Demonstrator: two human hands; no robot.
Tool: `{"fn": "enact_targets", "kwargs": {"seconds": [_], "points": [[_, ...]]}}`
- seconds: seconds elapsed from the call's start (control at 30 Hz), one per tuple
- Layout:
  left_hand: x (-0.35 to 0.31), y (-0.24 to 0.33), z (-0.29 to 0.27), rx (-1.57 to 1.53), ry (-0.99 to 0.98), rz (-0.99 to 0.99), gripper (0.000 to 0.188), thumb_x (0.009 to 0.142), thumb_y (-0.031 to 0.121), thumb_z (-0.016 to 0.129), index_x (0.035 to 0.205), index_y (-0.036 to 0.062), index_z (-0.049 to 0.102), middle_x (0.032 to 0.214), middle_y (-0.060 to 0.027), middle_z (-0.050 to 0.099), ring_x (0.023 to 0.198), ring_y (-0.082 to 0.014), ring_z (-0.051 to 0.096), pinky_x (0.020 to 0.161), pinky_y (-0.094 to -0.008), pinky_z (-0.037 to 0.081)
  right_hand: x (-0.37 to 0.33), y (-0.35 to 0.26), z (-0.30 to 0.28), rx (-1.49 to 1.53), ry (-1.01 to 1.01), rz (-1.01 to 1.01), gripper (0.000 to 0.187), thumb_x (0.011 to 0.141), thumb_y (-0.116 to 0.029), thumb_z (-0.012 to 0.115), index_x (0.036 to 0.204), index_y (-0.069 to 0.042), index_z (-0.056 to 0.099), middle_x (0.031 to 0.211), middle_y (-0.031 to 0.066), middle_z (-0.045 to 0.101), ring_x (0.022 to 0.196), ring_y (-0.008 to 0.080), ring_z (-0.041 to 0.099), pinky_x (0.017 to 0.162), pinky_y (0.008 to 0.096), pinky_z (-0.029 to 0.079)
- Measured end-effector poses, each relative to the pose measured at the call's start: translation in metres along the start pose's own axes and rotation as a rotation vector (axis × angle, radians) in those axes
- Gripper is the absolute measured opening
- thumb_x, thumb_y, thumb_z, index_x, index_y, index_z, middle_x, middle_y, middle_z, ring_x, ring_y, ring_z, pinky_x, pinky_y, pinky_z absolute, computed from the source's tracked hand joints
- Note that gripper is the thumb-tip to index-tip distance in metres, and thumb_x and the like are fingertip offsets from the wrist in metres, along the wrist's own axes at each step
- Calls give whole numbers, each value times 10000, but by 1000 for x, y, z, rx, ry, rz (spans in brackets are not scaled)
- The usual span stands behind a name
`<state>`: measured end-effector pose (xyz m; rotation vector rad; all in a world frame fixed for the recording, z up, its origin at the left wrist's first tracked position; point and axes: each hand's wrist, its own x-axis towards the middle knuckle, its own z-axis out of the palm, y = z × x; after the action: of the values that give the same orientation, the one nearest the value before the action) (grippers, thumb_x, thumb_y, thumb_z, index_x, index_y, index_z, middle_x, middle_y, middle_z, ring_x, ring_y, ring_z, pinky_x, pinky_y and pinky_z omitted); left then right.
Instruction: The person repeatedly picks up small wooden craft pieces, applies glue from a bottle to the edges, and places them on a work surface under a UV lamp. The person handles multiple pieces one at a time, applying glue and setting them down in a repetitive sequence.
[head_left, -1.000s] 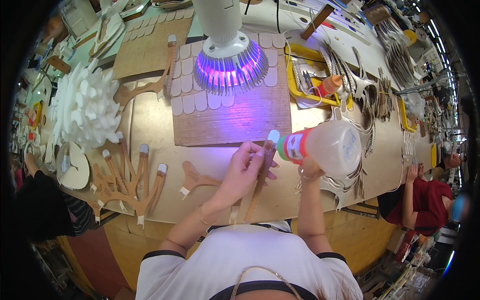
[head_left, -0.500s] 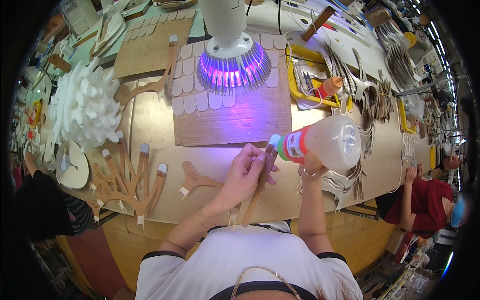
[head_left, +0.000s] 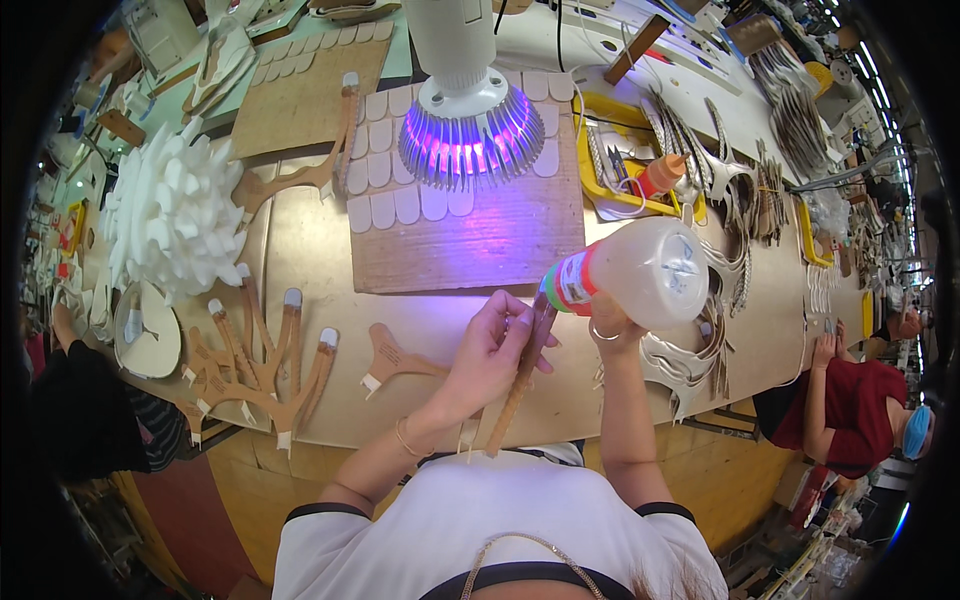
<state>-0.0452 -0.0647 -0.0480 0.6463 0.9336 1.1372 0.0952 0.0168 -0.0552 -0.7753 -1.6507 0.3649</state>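
My left hand point(head_left: 488, 352) is closed around a brown leather-like strap point(head_left: 518, 385), which slants upward with its upper end by the bottle. My right hand point(head_left: 617, 325) grips a translucent squeeze bottle point(head_left: 655, 275) with a red and green label. The bottle lies tilted nearly sideways, base to the right, its tip at the strap's upper end. Whether anything comes out of it cannot be made out. Just left of my left hand lies a brown forked piece point(head_left: 395, 362). Farther left are several similar brown pieces point(head_left: 270, 395), many with white tips.
A lamp point(head_left: 470, 140) casts violet light on a cardboard sheet point(head_left: 430, 265) bearing rows of pale rounded tabs point(head_left: 407, 205). White foam-like pieces point(head_left: 175, 215) stand left. To the right are a yellow tray point(head_left: 592, 165), an orange bottle point(head_left: 662, 175) and silvery straps point(head_left: 675, 375). A masked person point(head_left: 850, 410) sits far right.
The squeeze bottle and my right hand have shifted slightly left and up, and its tip now covers the strap's upper end. My left hand has barely moved.
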Motion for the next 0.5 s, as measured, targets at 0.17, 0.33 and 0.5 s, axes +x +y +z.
{"fn": "enact_targets", "kwargs": {"seconds": [0.17,0.33,0.5], "points": [[-3,0,3,41,11,6,162,1007,191,381,990,34,416,850,-121,648,611,-169,651,482,-247,500,7,-4,2,94,-4,64,346,730,-255,765,995,-65,649,913,55,672,834,234,640,797,372,484],[-4,-3,4,59,13,2,153,1005,175,372,988,30,415,852,-122,648,613,-163,646,492,-250,503,6,-2,1,115,34,50,432,713,-239,791,1045,-26,615,916,79,665,834,224,635,802,371,481],[-2,-7,2,4,8,88,167,1003,186,392,1007,21,407,864,-130,638,633,-165,657,511,-246,493,-4,7,-13,187,109,173,540,715,-286,797,1124,-18,566,1023,102,632,912,230,614,836,373,470]]}}
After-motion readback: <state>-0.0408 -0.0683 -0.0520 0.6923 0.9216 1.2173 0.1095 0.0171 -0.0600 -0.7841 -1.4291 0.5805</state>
